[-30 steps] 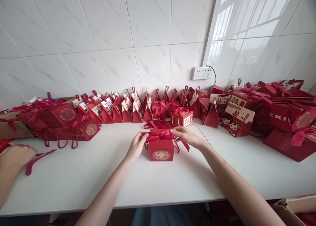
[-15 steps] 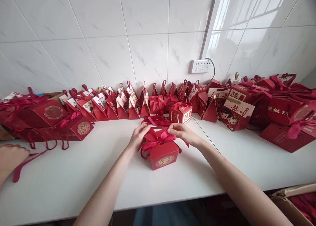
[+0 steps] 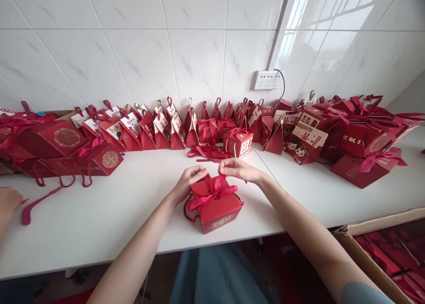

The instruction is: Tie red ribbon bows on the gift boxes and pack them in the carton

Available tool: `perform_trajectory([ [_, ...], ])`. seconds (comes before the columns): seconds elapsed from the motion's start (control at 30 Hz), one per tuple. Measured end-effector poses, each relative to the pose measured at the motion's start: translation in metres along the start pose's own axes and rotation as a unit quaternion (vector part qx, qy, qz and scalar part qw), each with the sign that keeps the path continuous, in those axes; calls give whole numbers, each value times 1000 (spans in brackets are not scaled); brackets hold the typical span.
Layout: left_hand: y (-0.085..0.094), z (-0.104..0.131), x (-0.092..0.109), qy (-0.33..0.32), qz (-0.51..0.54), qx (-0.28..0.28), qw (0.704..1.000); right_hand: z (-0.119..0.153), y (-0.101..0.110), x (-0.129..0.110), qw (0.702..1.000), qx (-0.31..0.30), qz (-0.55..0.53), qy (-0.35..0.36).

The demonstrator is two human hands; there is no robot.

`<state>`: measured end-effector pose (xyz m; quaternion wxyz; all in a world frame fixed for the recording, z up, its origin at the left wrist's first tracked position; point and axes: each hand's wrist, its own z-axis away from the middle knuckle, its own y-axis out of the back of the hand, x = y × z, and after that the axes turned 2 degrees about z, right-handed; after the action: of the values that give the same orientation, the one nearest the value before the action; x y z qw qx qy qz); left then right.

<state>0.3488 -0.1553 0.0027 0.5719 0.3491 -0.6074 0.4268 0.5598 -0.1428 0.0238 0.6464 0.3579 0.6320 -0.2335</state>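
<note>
Your folded card box (image 3: 221, 214), smooth, red and flared toward its curved top, sits near the front edge of the smooth white tabletop (image 3: 133, 211), between your forearms. A glossy satin ribbon (image 3: 217, 191) crosses its top in a soft bow, and a twisted rope cord (image 3: 187, 211) loops off its left side. Your left hand (image 3: 188, 181) and right hand (image 3: 239, 169) each pinch an upper strand of ribbon between thumb and fingers. The gold-printed face points toward you, angled slightly right; foreshortening hides which axis is longer.
</note>
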Motion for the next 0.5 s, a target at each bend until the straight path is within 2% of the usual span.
perform_trajectory([
  [0.1,-5,0,-1,-3,-11,-21,1000,1,1,-1,998,-42,43,3],
  [0.23,-7,-1,-1,-11,-24,-35,999,0,-1,0,999,-4,33,5],
  [0.3,-7,0,0,-11,-29,-38,999,2,0,-1,1000,-7,22,7],
  [0.4,-6,2,2,-7,-21,-40,999,8,10,-5,997,-68,41,-7],
  [0.5,-6,3,4,-5,-6,-38,999,15,19,-7,985,-135,87,-62],
])
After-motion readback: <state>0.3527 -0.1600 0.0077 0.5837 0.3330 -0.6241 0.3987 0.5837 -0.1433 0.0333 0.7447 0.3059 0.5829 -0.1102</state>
